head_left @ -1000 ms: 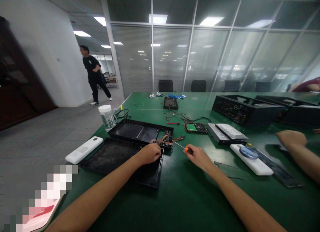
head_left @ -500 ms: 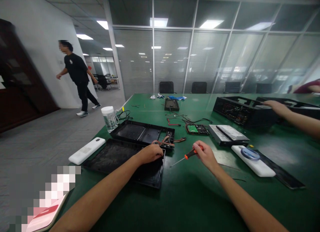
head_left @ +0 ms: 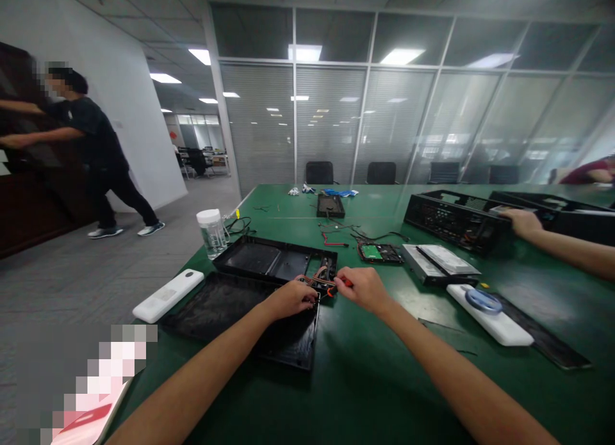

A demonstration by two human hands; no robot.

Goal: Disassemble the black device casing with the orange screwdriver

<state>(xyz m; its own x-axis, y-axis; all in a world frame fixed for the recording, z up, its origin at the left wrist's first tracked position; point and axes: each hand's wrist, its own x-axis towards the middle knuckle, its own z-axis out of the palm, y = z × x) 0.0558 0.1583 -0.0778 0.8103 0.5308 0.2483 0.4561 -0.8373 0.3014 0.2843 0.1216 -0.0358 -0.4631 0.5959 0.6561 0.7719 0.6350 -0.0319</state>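
Screwdriver (head_left: 331, 292), orange and black, is sitting in the right hand (head_left: 362, 289), just off the near right corner of the open black case (head_left: 250, 258). Its long axis is slanting, the handle rising toward the right and the shaft end pointing leftward and a little down, toward the other hand; the tip is hiding from me there. The right hand's fingers are wrapping the handle closely, with no gap that I can see.

On the near side of the case, a flat black panel (head_left: 206, 301) is lying, and the left hand (head_left: 291, 299) is reaching over it. Its fingers are curling inward by the panel's right edge; I cannot tell whether they are pinching something small.

Multicoloured cables (head_left: 314, 276) are bunching at the right end of the case. A white-lidded clear jar (head_left: 211, 239) is standing just beside its left end, and a white slab-like device (head_left: 169, 296) is lying to its near left. Right of the case, a green circuit board (head_left: 371, 251) is resting on the green tabletop (head_left: 384, 381). Farther right of it, a co-worker's hand (head_left: 524, 226) is touching a dark computer chassis (head_left: 449, 222).
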